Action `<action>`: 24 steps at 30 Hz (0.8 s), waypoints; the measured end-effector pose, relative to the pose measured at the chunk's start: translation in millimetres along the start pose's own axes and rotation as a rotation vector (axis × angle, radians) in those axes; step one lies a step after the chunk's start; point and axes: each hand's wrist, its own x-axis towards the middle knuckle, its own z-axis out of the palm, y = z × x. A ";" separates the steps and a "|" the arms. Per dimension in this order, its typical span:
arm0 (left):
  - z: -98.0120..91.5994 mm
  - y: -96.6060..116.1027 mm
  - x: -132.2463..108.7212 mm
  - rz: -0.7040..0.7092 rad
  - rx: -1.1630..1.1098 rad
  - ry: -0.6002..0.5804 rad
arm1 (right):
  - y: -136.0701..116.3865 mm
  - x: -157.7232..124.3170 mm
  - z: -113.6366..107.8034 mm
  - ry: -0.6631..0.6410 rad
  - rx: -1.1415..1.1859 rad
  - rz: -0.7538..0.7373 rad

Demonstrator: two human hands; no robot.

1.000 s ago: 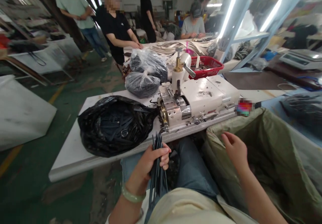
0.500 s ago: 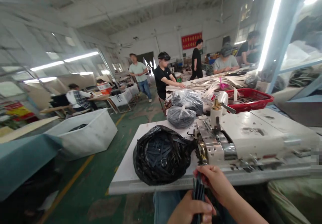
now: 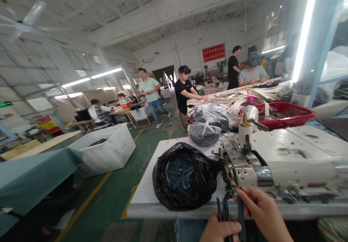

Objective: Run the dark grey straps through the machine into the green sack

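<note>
My left hand (image 3: 220, 230) is closed around a small bundle of dark strips (image 3: 225, 213) at the front edge of the white table, their upper ends fanned apart. Just to its right, my right hand (image 3: 262, 207) pinches one dark strip (image 3: 241, 216) between thumb and fingers, a little away from the bundle. Both hands are in front of the metal head of a white sewing machine (image 3: 259, 176). To their left sits an opened black plastic bag (image 3: 165, 184), with many similar dark strips (image 3: 181, 169) inside it.
Behind the black bag are clear plastic bags (image 3: 205, 133) of dark pieces. A red basket (image 3: 290, 117) stands behind the machine, near pale strips (image 3: 239, 98). A white bin (image 3: 114, 149) is on the floor at left. Several people work or walk farther back.
My right hand has moved from the top of the bundle to its right side, with one strip now apart from the rest. The view has shifted, and the person in pale green has moved.
</note>
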 end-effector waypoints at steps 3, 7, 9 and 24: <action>4.5 1.1 -2.7 0.029 0.005 0.034 | -3.5 -2.9 7.9 -0.024 0.073 0.003; 11.1 4.0 -4.9 0.098 0.023 0.051 | -8.7 -12.1 18.5 -0.203 0.194 0.090; 15.0 7.4 -7.6 0.072 -0.017 0.051 | -10.4 -14.5 18.9 -0.210 0.359 0.216; 29.3 22.0 -27.2 0.051 -0.012 -0.118 | -12.2 -12.8 -8.0 -0.406 0.955 0.425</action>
